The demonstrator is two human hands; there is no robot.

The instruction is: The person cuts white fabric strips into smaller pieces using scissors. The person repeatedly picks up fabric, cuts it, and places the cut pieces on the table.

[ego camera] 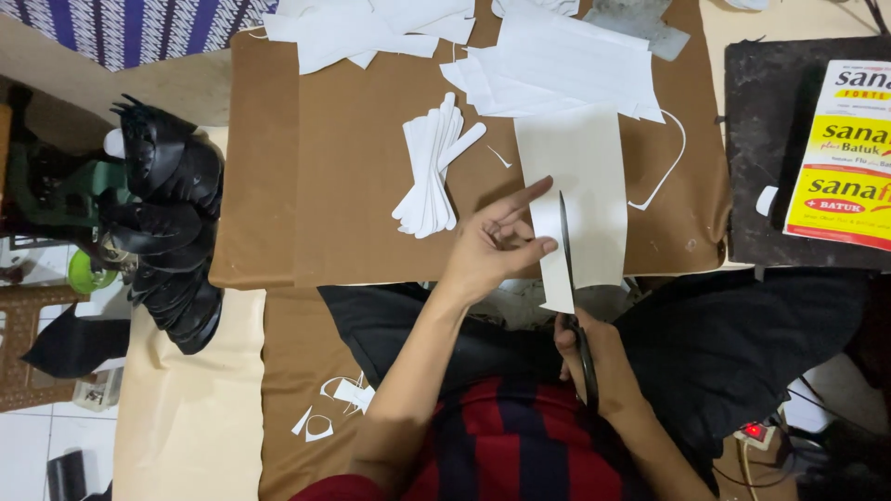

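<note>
My left hand (pixel 494 246) pinches the left edge of a white paper sheet (pixel 580 176) that lies over the front edge of a brown board (pixel 353 186). My right hand (pixel 585 348) grips black scissors (pixel 568 260) from below. Their blades run up into the sheet and split off a narrow strip on the left. A fanned stack of cut white strips (pixel 430 167) lies just left of my left hand.
More white paper sheets (pixel 557 65) and offcuts cover the board's far side. A pile of black moulded pieces (pixel 172 223) sits at left. A dark mat (pixel 770 158) with a yellow and white box (pixel 845 158) is at right. Paper scraps (pixel 334 408) lie on brown paper below.
</note>
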